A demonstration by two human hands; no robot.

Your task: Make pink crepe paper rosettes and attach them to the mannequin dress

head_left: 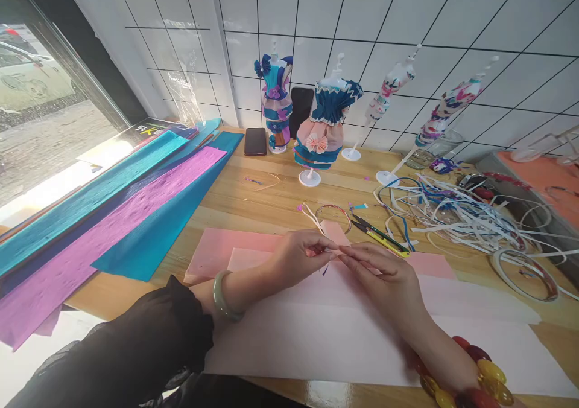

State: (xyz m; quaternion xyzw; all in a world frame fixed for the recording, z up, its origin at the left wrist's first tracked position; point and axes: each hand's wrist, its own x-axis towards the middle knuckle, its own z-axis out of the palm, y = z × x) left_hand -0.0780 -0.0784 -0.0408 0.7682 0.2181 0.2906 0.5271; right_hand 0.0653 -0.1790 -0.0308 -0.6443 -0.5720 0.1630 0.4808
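Note:
My left hand (pixel 301 256) and my right hand (pixel 384 281) meet fingertip to fingertip above the table. Both are closed in a pinch, and whatever sits between the fingertips is too small to make out. A narrow pink paper strip (pixel 335 232) shows just behind the fingertips; whether it is held or lying there I cannot tell. Below the hands, a large pale pink paper sheet (pixel 307 341) is spread out, with a deeper pink sheet (pixel 217 248) partly under it. A yellow and black utility knife (pixel 384 239) lies beyond my right hand, near a roll of tape (pixel 333 207).
Long teal (pixel 136 184) and purple (pixel 113 224) paper strips cover the left side. Along the tiled wall stand mini dress forms, including a paper-dressed one (pixel 319 136), and a phone (pixel 256 141). Tangled paper strips (pixel 452 212) and another tape roll (pixel 497 263) lie right.

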